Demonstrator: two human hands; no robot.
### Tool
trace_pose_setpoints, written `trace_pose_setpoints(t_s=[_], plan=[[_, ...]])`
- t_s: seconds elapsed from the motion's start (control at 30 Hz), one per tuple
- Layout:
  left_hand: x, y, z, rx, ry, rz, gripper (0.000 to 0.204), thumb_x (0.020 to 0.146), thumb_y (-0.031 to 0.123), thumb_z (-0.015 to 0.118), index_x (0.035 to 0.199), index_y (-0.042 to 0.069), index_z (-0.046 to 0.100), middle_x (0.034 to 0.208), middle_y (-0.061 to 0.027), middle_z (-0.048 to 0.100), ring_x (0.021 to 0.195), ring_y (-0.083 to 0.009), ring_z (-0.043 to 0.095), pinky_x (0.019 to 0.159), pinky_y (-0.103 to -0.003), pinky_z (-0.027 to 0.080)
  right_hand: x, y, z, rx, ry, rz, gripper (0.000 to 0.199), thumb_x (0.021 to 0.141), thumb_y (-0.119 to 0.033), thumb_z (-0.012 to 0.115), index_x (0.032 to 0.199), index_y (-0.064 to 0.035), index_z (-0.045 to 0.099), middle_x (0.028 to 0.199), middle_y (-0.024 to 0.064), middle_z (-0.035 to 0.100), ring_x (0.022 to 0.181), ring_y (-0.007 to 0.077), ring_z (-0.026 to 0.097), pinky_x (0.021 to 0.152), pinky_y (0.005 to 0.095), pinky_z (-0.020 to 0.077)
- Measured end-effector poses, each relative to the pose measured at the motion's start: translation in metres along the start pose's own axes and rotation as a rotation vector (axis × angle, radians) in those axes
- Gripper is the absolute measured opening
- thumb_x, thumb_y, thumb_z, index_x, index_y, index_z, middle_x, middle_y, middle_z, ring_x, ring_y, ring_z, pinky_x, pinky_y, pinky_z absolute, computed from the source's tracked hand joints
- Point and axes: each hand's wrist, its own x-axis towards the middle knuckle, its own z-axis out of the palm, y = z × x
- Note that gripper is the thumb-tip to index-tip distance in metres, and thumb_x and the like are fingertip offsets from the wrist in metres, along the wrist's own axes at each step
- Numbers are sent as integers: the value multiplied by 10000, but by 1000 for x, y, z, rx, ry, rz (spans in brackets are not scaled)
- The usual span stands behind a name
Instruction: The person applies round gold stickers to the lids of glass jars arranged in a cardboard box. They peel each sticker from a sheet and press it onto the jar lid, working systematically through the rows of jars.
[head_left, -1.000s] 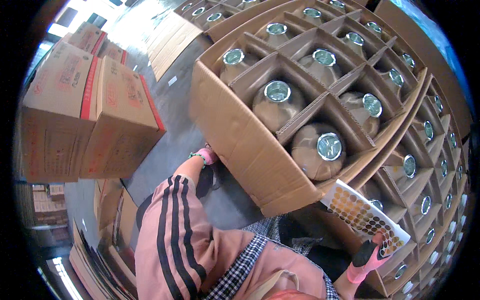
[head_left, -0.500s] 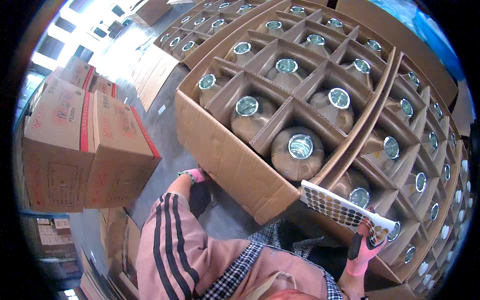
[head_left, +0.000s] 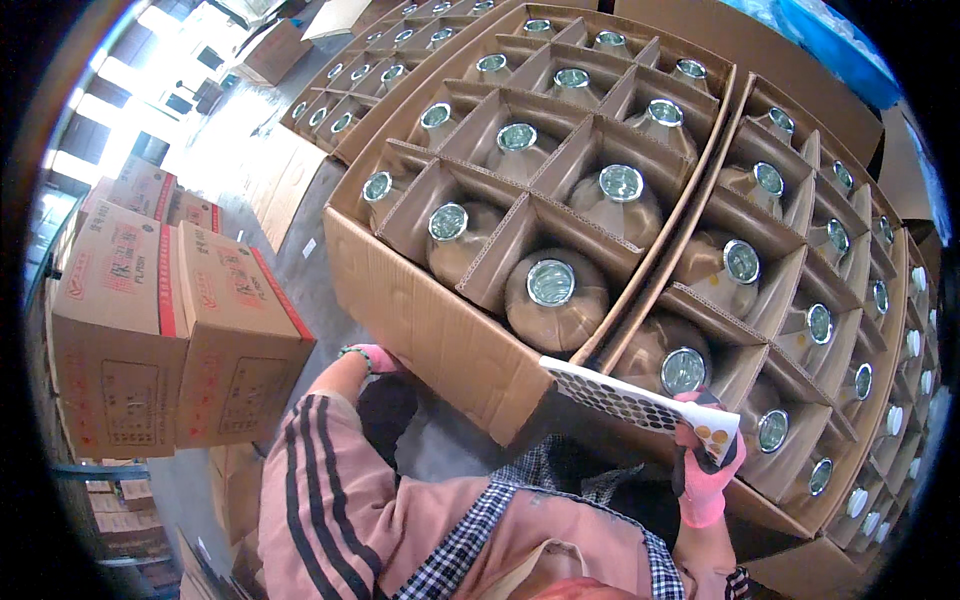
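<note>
My right hand (head_left: 706, 465), in a pink and dark glove, grips one end of a white sheet of round stickers (head_left: 625, 395). Rows of dark dots cover most of the sheet, with some orange ones near my fingers. It is tilted over the front edges of two open cartons, in front of a clear glass bottle (head_left: 680, 365). My left hand (head_left: 377, 359), gloved in pink, is low against the front side of the left carton (head_left: 430, 310); its fingers are hidden. Cardboard dividers keep that carton's clear bottles (head_left: 555, 300) upright and apart, their round mouths uncovered.
On my right stands a second divided carton (head_left: 800, 270) of bottles, with white-capped bottles (head_left: 893, 420) beyond it. Closed printed cartons (head_left: 240, 340) are stacked at left. Another bottle carton (head_left: 370, 90) and flat cardboard (head_left: 285, 185) lie farther off. Blue plastic (head_left: 840, 50) hangs at the back.
The cartons and bottles have shifted left in view. My right hand has moved left with the sticker sheet, which now shows tilted more edge-on. My left hand stays at the carton's side.
</note>
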Motion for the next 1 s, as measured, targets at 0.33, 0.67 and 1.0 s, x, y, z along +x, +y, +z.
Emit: trace_pose_setpoints(t_s=[0.33, 0.67, 1.0], plan=[[-152, 178, -92, 72, -132, -390, 483, 749, 441, 517, 963, 12, 575, 946, -170, 584, 917, -291, 535, 809, -351, 405, -32, 62, -25, -34, 141, -202, 630, 662, 131, 510, 1219, -39, 268, 1172, 170, 411, 1055, 286, 458, 877, 410, 396], [-77, 218, -95, 514, 329, 111, 571, 761, 372, 533, 1129, -46, 413, 1128, -248, 423, 1015, -356, 459, 872, -388, 370, -5, 8, 21, 43, 593, 156, 516, 718, 102, 552, 1167, -9, 323, 1044, 142, 501, 962, 204, 505, 829, 353, 428], [-118, 231, -167, 368, 271, 939, 397, 756, 377, 548, 852, -9, 532, 777, -170, 555, 720, -304, 545, 658, -348, 436, 18, -54, 135, 9, 738, 66, 295, 778, -67, 570, 1050, 5, 481, 954, 56, 548, 865, 139, 515, 781, 266, 392]])
